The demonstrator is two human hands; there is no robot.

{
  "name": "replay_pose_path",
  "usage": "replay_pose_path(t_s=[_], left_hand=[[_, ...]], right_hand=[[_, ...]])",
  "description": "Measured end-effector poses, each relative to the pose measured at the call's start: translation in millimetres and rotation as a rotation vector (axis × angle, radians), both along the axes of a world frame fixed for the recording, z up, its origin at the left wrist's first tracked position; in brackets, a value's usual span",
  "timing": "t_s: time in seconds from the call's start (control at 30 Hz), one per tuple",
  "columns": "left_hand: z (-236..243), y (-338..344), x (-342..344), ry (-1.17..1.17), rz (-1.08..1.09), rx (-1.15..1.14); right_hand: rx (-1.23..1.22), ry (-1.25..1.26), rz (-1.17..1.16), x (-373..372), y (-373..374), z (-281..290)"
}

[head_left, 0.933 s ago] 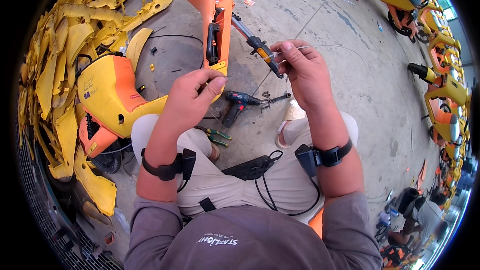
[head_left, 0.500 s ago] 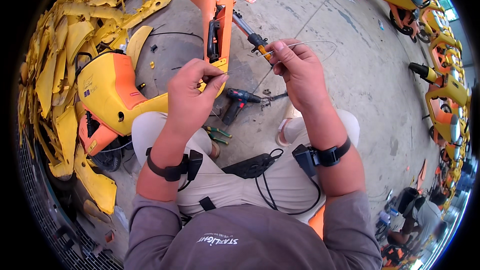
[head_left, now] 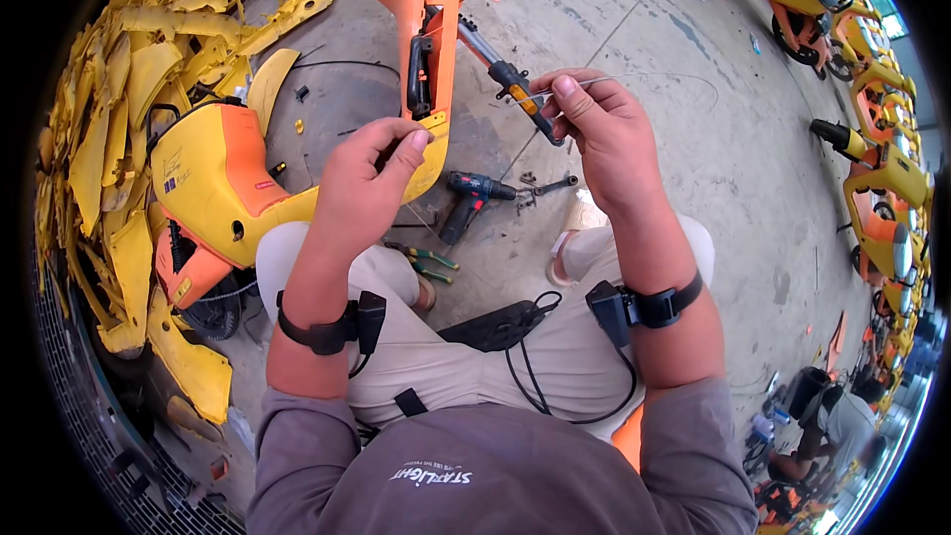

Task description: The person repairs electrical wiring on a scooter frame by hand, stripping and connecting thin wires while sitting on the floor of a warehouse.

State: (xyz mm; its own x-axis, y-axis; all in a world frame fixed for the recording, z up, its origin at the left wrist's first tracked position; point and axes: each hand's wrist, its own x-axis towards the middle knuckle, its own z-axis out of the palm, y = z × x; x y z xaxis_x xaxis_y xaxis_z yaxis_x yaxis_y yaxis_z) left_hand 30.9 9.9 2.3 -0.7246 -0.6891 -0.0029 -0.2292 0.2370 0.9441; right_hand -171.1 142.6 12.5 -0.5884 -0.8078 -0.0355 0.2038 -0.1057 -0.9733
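My right hand (head_left: 606, 131) pinches a thin metal wire (head_left: 684, 76) between thumb and fingers; its far part bends in a loose curve to the right. My left hand (head_left: 371, 173) is raised across from it, thumb pressed to the fingers. A thin wire strand (head_left: 421, 219) runs out below that hand, and whether both strands are one wire I cannot tell. Beneath my hands, a cordless drill (head_left: 466, 206) lies on the floor, with green-handled pliers (head_left: 433, 262) beside my left foot.
A yellow and orange scooter body (head_left: 213, 163) lies at left, its upright orange part (head_left: 446, 59) ahead. Broken yellow panels (head_left: 129, 119) are heaped far left. Yellow scooters (head_left: 877, 173) line the right side. Another person (head_left: 842, 426) crouches at lower right. Small metal parts (head_left: 535, 186) lie near the drill.
My hands have moved apart, the left one leftward and the right one slightly rightward. The wire's curve now reaches farther right. The strand at my left fingertips no longer shows there.
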Motion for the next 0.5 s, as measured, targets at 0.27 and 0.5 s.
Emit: replay_pose_path(t_s=[0.27,0.5], left_hand=[[4,23,-25,0.143,-0.082,-0.293],[0,19,-25,0.191,0.010,-0.140]], right_hand=[[0.071,0.040,0.067,23,-10,-6],[0.141,0.137,0.125,33,-14,-11]])
